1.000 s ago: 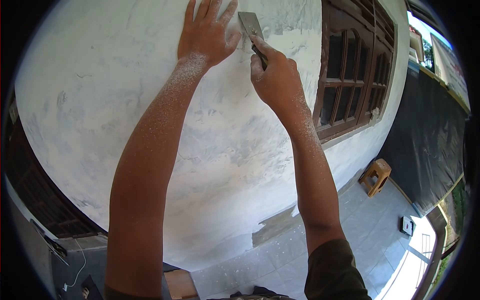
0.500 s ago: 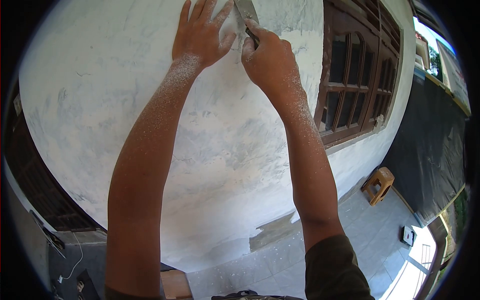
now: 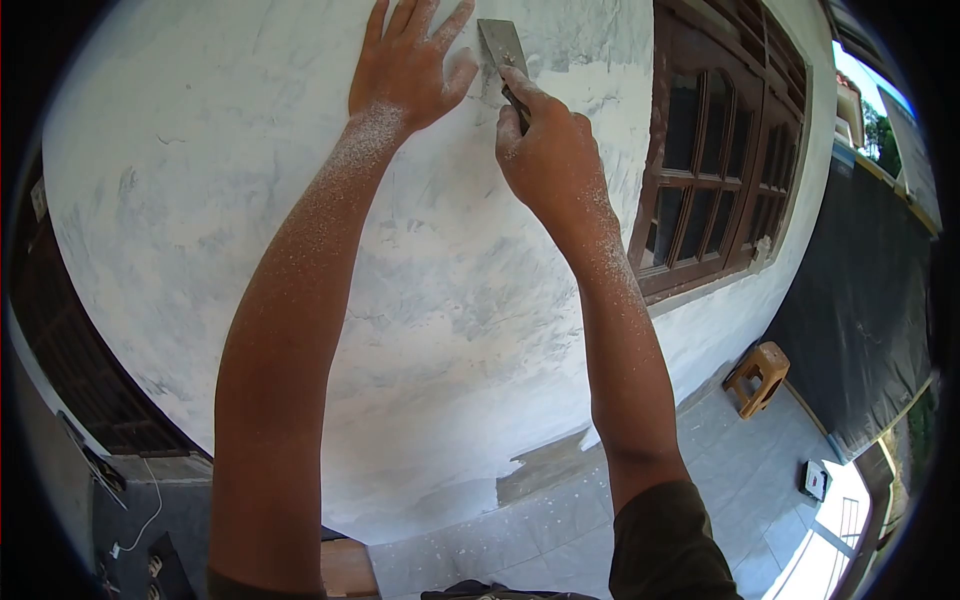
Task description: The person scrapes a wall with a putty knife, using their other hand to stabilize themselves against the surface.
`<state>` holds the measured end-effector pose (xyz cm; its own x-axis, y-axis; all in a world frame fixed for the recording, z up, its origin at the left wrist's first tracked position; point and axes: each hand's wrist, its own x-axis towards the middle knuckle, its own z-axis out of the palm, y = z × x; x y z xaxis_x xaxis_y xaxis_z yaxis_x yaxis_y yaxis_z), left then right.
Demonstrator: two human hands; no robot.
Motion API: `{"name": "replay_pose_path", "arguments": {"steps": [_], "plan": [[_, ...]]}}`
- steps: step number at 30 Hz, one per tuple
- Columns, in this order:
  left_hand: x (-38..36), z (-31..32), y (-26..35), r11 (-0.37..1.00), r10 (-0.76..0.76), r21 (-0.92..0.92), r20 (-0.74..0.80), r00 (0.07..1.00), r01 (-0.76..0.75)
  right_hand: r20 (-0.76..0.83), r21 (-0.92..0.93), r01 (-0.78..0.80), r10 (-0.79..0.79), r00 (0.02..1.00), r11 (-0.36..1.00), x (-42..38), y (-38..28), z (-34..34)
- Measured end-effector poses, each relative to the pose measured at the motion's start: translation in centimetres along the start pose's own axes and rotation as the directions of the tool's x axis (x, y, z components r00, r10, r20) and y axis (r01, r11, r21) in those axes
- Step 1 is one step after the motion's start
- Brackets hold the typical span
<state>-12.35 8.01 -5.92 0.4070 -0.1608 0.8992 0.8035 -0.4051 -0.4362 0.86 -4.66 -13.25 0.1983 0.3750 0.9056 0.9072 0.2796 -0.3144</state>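
Note:
My right hand (image 3: pixel 548 135) is wrapped round the dark handle of a putty knife (image 3: pixel 503 45), forefinger stretched along the base of its blade. The flat metal blade points up and lies against the white wall (image 3: pixel 440 280), whose surface is patchy with grey smears. To the left of the knife, my left hand (image 3: pixel 408 70) rests on the wall with fingers spread and thumb out to the side; its fingertips run up to the top of the view. White dust coats both wrists and forearms.
A brown wooden window (image 3: pixel 710 150) with glass panes is set in the wall at right. Below it a brown plastic stool (image 3: pixel 758 380) stands on the tiled floor (image 3: pixel 560 530), which carries white crumbs. Black sheeting (image 3: pixel 850 300) hangs at far right. A white cable (image 3: pixel 152 510) lies lower left.
My right hand and the putty knife have moved down and slightly right along the wall, so more of the blade shows. My left hand stays nearly in place.

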Motion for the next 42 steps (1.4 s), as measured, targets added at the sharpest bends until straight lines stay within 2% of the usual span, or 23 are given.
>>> {"name": "replay_pose_path", "arguments": {"steps": [3, 7, 9, 13, 17, 19, 21, 23, 26, 29, 33, 36, 38, 42], "plan": [[-0.1, 0.4, -0.1, 1.0, 0.007, 0.007, -0.016, 1.0, -0.007, -0.083, 0.017, 0.049, -0.048, 0.995, 0.999, 2.4, -0.2, 0.2], [0.0, 0.0, 0.0, 1.0, 0.006, 0.015, -0.001, 1.0, -0.005, -0.076, 0.029, 0.054, -0.052, 0.996, 0.998, 1.6, -0.3, 0.0], [0.0, -0.3, 0.1, 1.0, -0.015, -0.014, 0.032, 0.999, 0.016, 0.002, -0.023, 0.003, -0.003, 1.0, 1.0, 0.1, -0.4, -0.1], [0.0, 0.2, 0.0, 1.0, 0.0, 0.008, 0.001, 1.0, 0.0, -0.074, 0.011, 0.058, -0.057, 0.996, 0.998, 2.4, -0.4, 0.1], [0.0, -0.2, 0.0, 1.0, -0.012, 0.004, 0.031, 0.999, 0.012, -0.074, 0.009, 0.064, -0.063, 0.995, 0.998, 1.4, -0.6, 0.1], [0.0, -0.2, 0.1, 1.0, -0.011, 0.007, 0.028, 1.0, 0.011, -0.004, -0.012, -0.003, 0.003, 1.0, 1.0, 0.0, -0.6, 0.0], [0.0, 0.0, 0.0, 1.0, -0.008, -0.004, 0.016, 1.0, 0.008, 0.0, 0.001, -0.01, 0.01, 1.0, 1.0, 0.9, -0.4, 0.1], [-0.1, 0.3, -0.1, 1.0, 0.001, 0.003, 0.01, 1.0, -0.001, -0.091, -0.01, 0.089, -0.09, 0.992, 0.996, 2.5, -0.4, 0.3], [-0.1, 0.4, -0.3, 1.0, 0.011, 0.027, 0.006, 1.0, -0.011, -0.095, -0.004, 0.091, -0.091, 0.991, 0.996, 2.6, -0.7, 0.3], [-0.1, 0.1, -0.1, 1.0, 0.001, 0.006, 0.006, 1.0, -0.001, -0.044, -0.047, 0.039, -0.041, 0.998, 0.998, 0.6, -0.6, 0.2], [0.0, -0.1, 0.0, 1.0, -0.025, -0.014, 0.008, 1.0, 0.025, -0.047, -0.017, 0.035, -0.036, 0.998, 0.999, 2.0, -0.5, 0.5], [0.0, -0.2, 0.1, 1.0, -0.02, -0.013, 0.007, 1.0, 0.02, -0.098, -0.039, 0.087, -0.09, 0.991, 0.995, 2.3, -0.9, 0.3], [0.0, -0.3, 0.2, 1.0, -0.022, -0.021, 0.006, 1.0, 0.022, -0.03, -0.039, 0.026, -0.027, 0.999, 0.999, 1.0, -1.0, 0.0], [0.0, 0.0, 0.0, 1.0, -0.016, -0.015, -0.017, 1.0, 0.016, -0.023, 0.013, 0.007, -0.007, 1.0, 1.0, 1.6, -0.9, 0.2]]}}
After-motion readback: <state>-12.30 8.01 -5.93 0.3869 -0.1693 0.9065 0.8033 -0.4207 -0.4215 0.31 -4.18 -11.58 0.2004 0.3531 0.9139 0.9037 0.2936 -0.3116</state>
